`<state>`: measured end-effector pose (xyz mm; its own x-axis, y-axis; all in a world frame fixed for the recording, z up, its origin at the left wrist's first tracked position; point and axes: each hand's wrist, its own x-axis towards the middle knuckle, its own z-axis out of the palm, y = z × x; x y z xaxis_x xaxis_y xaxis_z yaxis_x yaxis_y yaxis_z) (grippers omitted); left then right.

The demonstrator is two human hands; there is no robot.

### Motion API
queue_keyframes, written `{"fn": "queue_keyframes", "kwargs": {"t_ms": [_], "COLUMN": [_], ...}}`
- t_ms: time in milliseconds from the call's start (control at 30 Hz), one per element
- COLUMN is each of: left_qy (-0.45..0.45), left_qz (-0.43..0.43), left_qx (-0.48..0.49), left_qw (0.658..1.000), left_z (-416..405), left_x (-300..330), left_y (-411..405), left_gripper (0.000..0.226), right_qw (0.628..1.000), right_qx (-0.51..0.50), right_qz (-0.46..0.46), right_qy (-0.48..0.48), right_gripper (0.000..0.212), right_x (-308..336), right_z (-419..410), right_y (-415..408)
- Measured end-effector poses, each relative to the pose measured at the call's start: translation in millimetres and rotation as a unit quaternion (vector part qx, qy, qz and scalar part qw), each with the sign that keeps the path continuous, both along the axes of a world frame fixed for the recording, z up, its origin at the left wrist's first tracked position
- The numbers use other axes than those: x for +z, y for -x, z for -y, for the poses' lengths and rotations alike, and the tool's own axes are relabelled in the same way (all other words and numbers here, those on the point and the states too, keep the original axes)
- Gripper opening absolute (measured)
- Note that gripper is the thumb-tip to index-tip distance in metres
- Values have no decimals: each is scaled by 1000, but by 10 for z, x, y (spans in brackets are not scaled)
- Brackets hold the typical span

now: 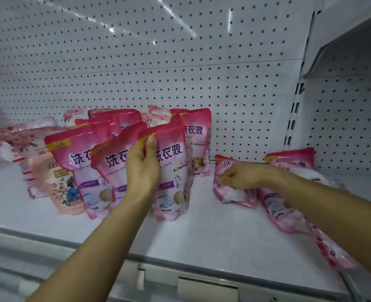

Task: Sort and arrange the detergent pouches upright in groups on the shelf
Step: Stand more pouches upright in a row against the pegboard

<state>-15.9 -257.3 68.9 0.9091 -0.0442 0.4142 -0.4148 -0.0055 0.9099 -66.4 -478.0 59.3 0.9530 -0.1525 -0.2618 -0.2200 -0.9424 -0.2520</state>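
Observation:
Several bright pink detergent pouches stand upright in a cluster at the middle of the white shelf [202,232]. My left hand [144,166] grips the upper left edge of the front upright pouch [171,175], thumb on its face. To the right a pink pouch [232,192] lies flat, and my right hand [243,175] holds its top with curled fingers. Two more pink pouches lie flat at the right: one [282,205] under my right forearm, another [332,251] near the shelf's front edge. Paler floral pouches [38,164] lean at the left.
A white pegboard back wall [180,62] rises behind the pouches. A slotted upright post [293,118] separates this bay from the neighbouring one at the right. The shelf's front rail [106,258] carries a price tag holder [208,288].

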Motion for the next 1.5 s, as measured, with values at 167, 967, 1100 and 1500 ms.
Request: {"fn": "queue_keyframes", "kwargs": {"t_ms": [167,967,1100,1500], "left_qy": [-17,-222,-260,-331], "left_qz": [10,119,142,221], "left_qx": [-25,-27,-15,6], "left_qw": [1000,967,955,917], "left_z": [-18,-307,-317,-299], "left_x": [-7,357,383,411], "left_y": [-10,-178,-211,-237], "left_gripper": [42,12,15,33], "right_qw": [984,998,986,956], "right_qx": [-34,-14,32,-29], "right_qz": [-75,29,123,288], "right_qy": [-161,-56,-109,-38], "right_gripper": [29,25,25,31], "right_x": [225,499,1043,965], "right_z": [78,517,206,-526], "right_y": [85,-311,10,-453]}}
